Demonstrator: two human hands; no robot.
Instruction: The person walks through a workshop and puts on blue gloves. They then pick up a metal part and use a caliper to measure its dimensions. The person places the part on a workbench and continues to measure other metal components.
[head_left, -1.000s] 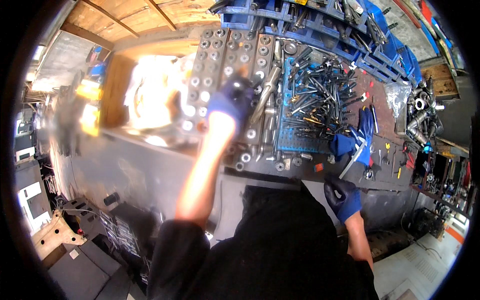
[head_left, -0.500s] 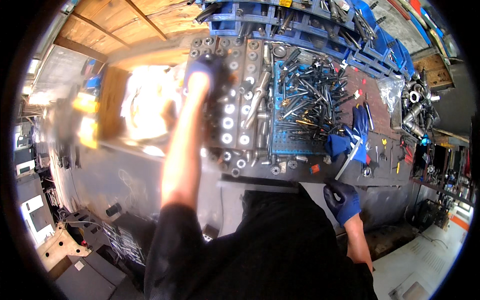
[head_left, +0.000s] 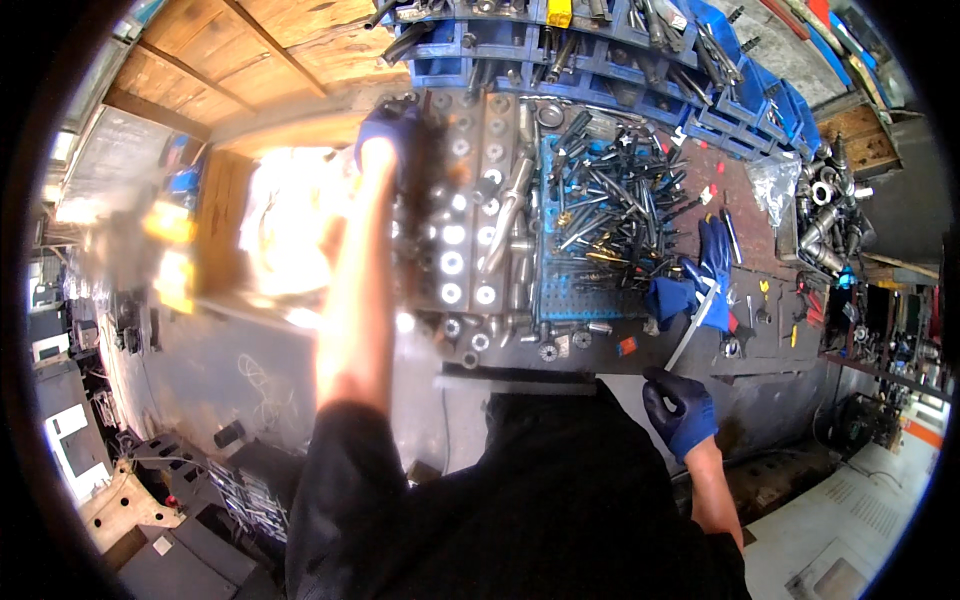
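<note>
My left hand (head_left: 388, 128), in a dark blue glove, reaches to the far left corner of a rack of round metal collets (head_left: 452, 236). Its fingers are blurred and hidden behind the back of the hand, so any grip is unclear. Near the bench's front edge, my right hand (head_left: 682, 412), gloved too, has its fingers curled with thumb and forefinger bent toward each other. A thin metal strip (head_left: 692, 326) slants across the bench, its near end beside these fingers; whether they hold it is hidden. Blue gloves (head_left: 712, 262) lie by the strip's far end.
A blue perforated tray (head_left: 590, 300) carries a heap of drills and cutters. Stepped blue bins (head_left: 600, 65) with tools stand behind. Right of them is a box of metal fittings (head_left: 822, 225). A brightly lit wooden box (head_left: 222, 215) is at left.
The whole view has shifted slightly, with the bench lower in the picture. My left hand has moved a little toward the far left corner of the collet rack. My right hand keeps its curled pose.
</note>
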